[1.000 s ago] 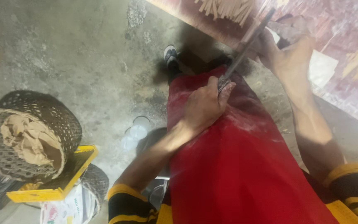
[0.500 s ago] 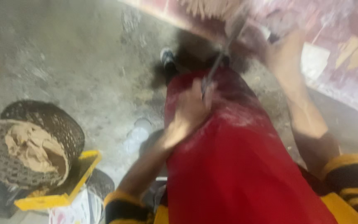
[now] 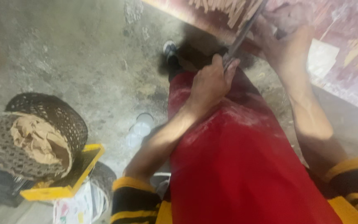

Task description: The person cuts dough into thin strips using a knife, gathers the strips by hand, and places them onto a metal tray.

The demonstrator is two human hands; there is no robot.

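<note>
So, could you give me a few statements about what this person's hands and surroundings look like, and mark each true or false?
1. The left hand grips the lower end of a long grey blade. True.
2. The right hand rests on the floor. False: it is raised at the reddish work surface, near the blade's upper part.
3. A red apron covers the person's lap. True.
4. The woven baskets sit on the person's right. False: they lie on the concrete floor at the left, beside a yellow tray.
5. The sleeves are striped black and yellow. True.
</note>
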